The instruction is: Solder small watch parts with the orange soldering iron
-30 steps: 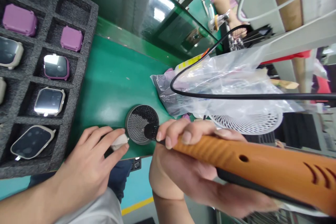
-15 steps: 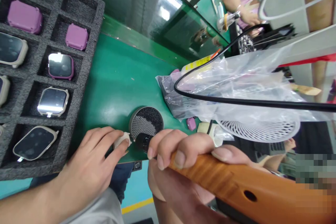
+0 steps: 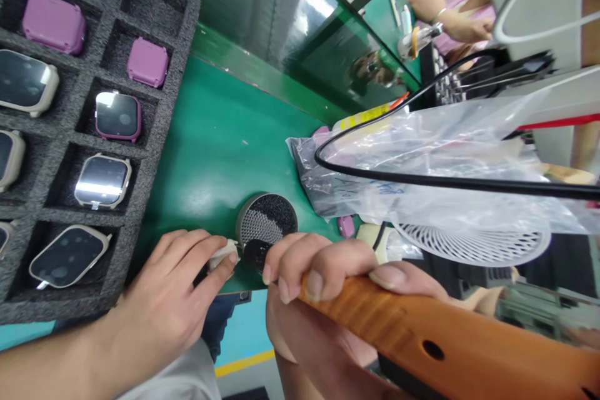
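While left hand (image 3: 162, 300) pinches cream part (image 3: 222, 254), right hand (image 3: 319, 300) clamps orange screwdriver (image 3: 422, 337) alongside

L hand (image 3: 164, 306) pins watch case (image 3: 221, 254) | R hand (image 3: 323, 300) grips screwdriver (image 3: 422, 337)

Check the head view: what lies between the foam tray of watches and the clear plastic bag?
Mostly bare green mat, with the round mesh-topped tin near its front edge.

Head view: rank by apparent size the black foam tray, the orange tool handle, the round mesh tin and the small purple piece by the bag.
1. Black foam tray, cut off by the frame.
2. Orange tool handle, enlarged by nearness to the camera, so its rank against the tray is unsure.
3. Round mesh tin.
4. Small purple piece.
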`<state>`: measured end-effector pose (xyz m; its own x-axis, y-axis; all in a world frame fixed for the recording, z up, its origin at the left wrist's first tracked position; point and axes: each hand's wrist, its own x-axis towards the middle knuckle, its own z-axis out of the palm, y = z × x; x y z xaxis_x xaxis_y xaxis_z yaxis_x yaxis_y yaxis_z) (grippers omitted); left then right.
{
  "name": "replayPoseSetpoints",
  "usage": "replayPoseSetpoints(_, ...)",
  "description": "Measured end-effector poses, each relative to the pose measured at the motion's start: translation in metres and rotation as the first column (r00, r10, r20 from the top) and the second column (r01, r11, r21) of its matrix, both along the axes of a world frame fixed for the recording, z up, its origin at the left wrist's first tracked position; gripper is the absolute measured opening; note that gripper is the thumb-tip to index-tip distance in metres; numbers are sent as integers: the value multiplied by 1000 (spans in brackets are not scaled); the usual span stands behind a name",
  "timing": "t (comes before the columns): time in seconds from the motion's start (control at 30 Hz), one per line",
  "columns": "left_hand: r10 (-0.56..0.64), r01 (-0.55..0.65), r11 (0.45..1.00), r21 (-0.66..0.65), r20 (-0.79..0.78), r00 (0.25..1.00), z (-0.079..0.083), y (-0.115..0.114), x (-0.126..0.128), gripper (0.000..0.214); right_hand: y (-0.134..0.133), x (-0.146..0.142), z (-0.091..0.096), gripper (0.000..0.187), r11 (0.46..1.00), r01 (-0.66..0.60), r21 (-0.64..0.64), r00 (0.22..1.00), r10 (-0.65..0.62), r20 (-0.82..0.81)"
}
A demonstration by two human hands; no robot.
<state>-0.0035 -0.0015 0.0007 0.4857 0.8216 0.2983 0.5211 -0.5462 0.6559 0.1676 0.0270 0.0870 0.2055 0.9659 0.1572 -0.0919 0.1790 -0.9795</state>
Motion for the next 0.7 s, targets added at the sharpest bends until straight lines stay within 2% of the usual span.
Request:
replayPoseSetpoints(0.1, 0, 0, 1000, 0, -3, 1000, 0, 0, 0, 38, 1, -3, -3, 40, 1000, -7, 11, 1000, 7, 16)
replayPoseSetpoints(0.23, 12, -12, 1000, -8, -1, 1000, -1, -1, 1, 37, 1, 1, -16, 20, 999, -20, 46, 999, 18, 33)
replayPoseSetpoints(0.37, 22, -22, 1000, 5, -12, 1000, -2, -1, 1, 37, 0, 3, -22, 24, 987, -112, 115, 992, 105, 63)
replayPoseSetpoints(0.5, 15, -15, 1000, -5, -14, 1000, -3, -2, 1, 38, 1, -9, -14, 40, 998, -35, 58, 999, 32, 41)
replayPoseSetpoints(0.6, 15, -16, 1000, -14, -24, 1000, -4, -3, 0, 42, 1, -15, -14, 35, 998, -20, 66, 1000, 19, 22)
replayPoseSetpoints(0.7, 11, -12, 1000, -17, -42, 999, -4, -4, -2, 47, 0, -12, -19, 37, 992, -54, 116, 998, 58, -29)
